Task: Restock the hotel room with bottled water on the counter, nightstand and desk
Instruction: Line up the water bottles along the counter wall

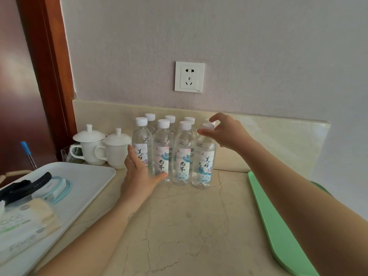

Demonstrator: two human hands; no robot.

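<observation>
The marble bench point(189, 226) carries a white tray point(95, 176) at left, with a pack point(22, 243) reading "Face". Water bottles point(163, 154) stand in 2 rows by the backsplash, front labels 美好, 无界, 无界, 美好. The left hand point(137, 176), grip apart, fingers straight, touches the front left bottle point(141, 138); the right hand point(227, 132), grip clamped, pinches the front right bottle point(206, 168) at its cap
</observation>
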